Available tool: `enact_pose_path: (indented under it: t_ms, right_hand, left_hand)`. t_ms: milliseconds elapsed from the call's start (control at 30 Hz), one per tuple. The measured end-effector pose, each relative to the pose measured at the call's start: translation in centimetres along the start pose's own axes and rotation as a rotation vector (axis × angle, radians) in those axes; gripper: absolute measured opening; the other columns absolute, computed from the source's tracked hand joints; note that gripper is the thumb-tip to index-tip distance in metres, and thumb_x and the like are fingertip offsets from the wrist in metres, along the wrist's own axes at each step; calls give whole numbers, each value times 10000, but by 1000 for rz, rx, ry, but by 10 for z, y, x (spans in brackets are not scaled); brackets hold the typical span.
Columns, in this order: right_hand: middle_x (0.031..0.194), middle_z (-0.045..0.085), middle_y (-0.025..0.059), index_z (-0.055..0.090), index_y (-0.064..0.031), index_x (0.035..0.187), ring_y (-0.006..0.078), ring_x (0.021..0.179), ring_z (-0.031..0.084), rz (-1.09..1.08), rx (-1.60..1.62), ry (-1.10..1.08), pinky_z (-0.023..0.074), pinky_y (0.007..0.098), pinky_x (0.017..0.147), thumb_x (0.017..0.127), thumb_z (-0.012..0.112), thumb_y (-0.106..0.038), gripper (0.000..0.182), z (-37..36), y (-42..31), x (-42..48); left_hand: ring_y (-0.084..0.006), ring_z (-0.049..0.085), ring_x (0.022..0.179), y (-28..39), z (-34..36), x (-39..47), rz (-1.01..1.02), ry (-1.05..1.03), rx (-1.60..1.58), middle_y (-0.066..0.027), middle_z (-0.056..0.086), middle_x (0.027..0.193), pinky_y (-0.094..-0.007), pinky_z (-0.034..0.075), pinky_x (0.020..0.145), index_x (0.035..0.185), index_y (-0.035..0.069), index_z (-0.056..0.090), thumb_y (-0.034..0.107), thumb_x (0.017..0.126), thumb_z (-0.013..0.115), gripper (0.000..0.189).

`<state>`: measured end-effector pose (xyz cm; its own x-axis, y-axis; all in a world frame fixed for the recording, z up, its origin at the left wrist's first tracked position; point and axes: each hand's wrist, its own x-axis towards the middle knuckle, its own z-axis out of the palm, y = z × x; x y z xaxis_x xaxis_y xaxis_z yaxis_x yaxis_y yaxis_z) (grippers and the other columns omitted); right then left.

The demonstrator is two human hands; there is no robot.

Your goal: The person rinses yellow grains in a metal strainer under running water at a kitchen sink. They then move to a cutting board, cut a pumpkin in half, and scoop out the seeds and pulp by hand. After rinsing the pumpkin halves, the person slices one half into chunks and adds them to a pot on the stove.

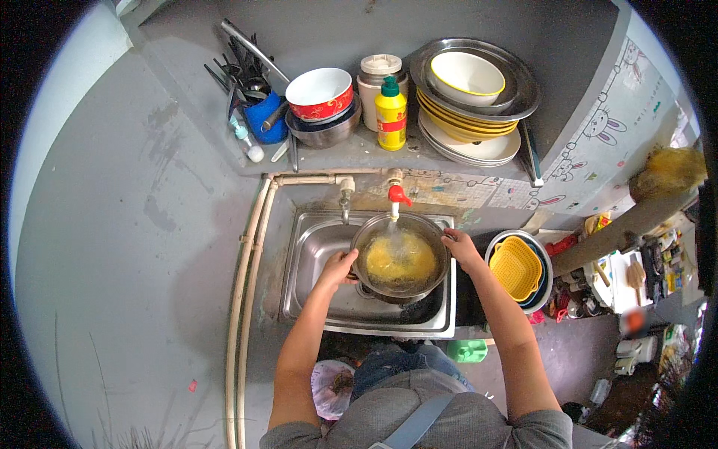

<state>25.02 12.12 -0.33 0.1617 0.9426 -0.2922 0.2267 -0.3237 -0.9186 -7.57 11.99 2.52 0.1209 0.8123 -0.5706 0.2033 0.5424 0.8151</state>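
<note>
A round metal pot (405,285) is held between my two hands over the sink. My left hand (338,268) grips its left side, and my right hand (461,246) grips its right side near the rim. Water streams into the pot from a tap with a red handle (399,195). Yellowish contents (392,261), perhaps food or cloudy liquid, lie in the pot; the splashing blurs what they are. Beneath is a stainless steel sink (320,303), with its drain partly hidden by the pot. A second, metal tap (345,205) stands to the left.
On the ledge above stand a yellow squeeze bottle (391,120), a red-and-white bowl (320,95), a blue utensil holder (263,118) and stacked yellow bowls (465,128). A yellow basket (513,269) sits in a metal basin at right. Pipes (247,280) run down the left wall.
</note>
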Motion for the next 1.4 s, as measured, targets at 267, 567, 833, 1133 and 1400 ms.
enact_pose_path:
  t_ms: [267,567,833,1133,1400]
  right_hand:
    - [959,605,143,505,39,1144,160,721,564,-54,-101,21,450,294,655,791,602,-174,424,1,5,7]
    - [939,608,133,509,31,1144,161,716,562,-144,-113,29,449,289,653,793,606,-187,424,1,22,15]
    - [997,596,132,490,52,1155,164,792,555,-52,-43,-5,444,283,686,807,593,-185,434,6,3,6]
    - [1016,577,97,484,53,1162,143,849,537,20,33,-29,423,248,716,816,586,-169,423,9,-5,-1]
    - [879,594,82,515,39,1127,125,694,527,17,122,-4,427,260,621,797,606,-188,411,10,-7,0]
  left_hand:
    - [-171,594,673,-5,0,-4,14,-16,-86,-94,555,839,-287,532,487,988,-17,495,410,819,537,462]
    - [-137,522,580,-6,2,-9,-3,33,-94,-27,430,700,-284,529,472,891,-5,477,407,815,543,424]
    - [-135,512,588,-1,0,-17,6,32,-118,-29,414,718,-287,534,471,876,-4,470,408,814,549,425]
    - [-132,513,594,-5,-3,-17,2,48,-130,-26,449,730,-290,506,457,935,12,510,430,794,572,446]
    - [-154,558,586,-1,-6,-17,25,17,-145,-43,468,735,-276,518,458,927,-16,492,420,802,568,459]
